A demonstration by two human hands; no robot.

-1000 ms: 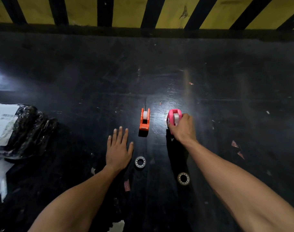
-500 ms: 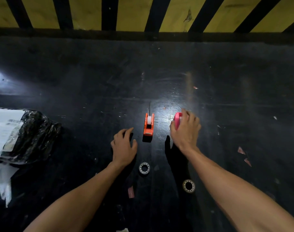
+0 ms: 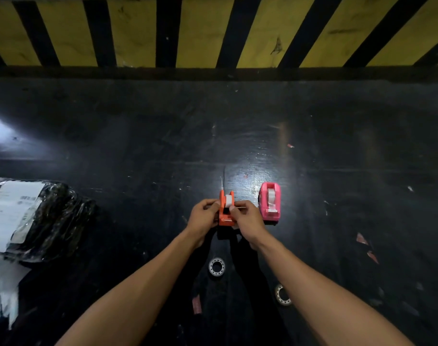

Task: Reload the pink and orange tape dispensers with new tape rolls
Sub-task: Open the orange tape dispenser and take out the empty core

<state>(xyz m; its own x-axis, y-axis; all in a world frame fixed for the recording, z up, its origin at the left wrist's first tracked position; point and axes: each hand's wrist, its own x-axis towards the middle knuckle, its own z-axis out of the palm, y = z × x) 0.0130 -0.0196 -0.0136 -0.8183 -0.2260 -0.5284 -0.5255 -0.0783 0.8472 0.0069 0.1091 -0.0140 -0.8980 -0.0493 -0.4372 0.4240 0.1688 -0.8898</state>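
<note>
The orange tape dispenser (image 3: 225, 210) stands on the black table with a white roll showing in its top. My left hand (image 3: 203, 215) grips its left side and my right hand (image 3: 248, 219) grips its right side, fingers pinched near the roll. Just to the right, free of both hands, stands the pink tape dispenser (image 3: 270, 203) with a clear tape roll seated in it. Two empty tape cores lie nearer to me: one (image 3: 216, 266) between my forearms, the other (image 3: 282, 294) partly hidden by my right forearm.
A black plastic-wrapped parcel with a white label (image 3: 30, 216) lies at the left edge. Small red paper scraps (image 3: 362, 239) dot the right side and one (image 3: 196, 304) lies near me. A yellow and black striped wall (image 3: 213, 33) closes the far side of the table.
My right hand let go of the pink dispenser and moved left to the orange one. My left hand rose from the table and closed on the orange dispenser's left side.
</note>
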